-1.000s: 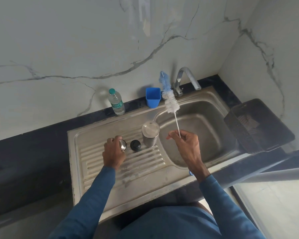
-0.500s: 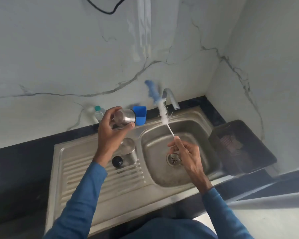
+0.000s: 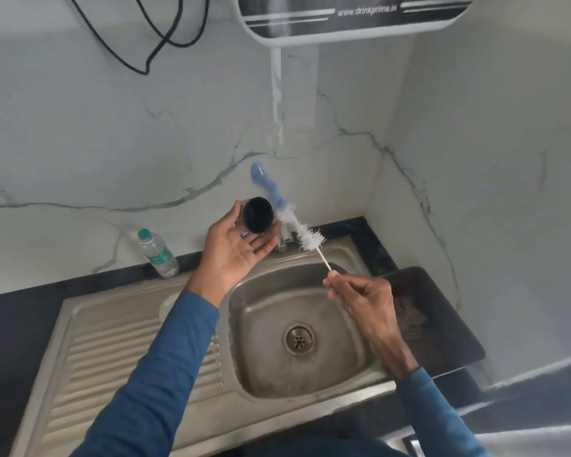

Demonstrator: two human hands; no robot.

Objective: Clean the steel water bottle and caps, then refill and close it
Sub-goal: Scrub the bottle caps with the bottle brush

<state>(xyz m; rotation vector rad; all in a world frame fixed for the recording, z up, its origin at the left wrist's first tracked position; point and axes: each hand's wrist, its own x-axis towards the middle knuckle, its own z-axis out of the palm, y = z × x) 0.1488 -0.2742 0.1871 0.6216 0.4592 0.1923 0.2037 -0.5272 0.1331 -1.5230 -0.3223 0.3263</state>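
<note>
my left hand [image 3: 234, 250] is raised over the back of the sink [image 3: 360, 258], palm turned toward me, and its fingers and thumb grasp the round cap [image 3: 257, 215] by its rim, with the dark open inside facing me. my right hand [image 3: 360, 300] is lower and to the right, above the basin, its fingers pinched on the thin white wire stem of the bottle brush [image 3: 307, 237]. the brush slants up and to the left from that pinch: white bristles first, then a blue tip against the marble wall. the bristles pass right beside the cap's right edge, and whether they touch it i cannot tell, as it is blurred there. the tap [image 3: 282, 244] is mostly hidden behind my left fingers. the drain [image 3: 298, 339] sits in the bottom of the basin, under the gap between my hands. a rounded steel shape beside my left sleeve on the draining board looks like the steel bottle [image 3: 169, 301], though it is too smeared to be sure. a clear plastic bottle [image 3: 157, 253] with a green cap stands upright on the dark surface behind the draining board, well left of the cap. a dark tray [image 3: 442, 311] sits just right of the sink, and a water purifier [image 3: 343, 18] hangs on the wall above, with a black cable [image 3: 152, 37] looping to its left.
</note>
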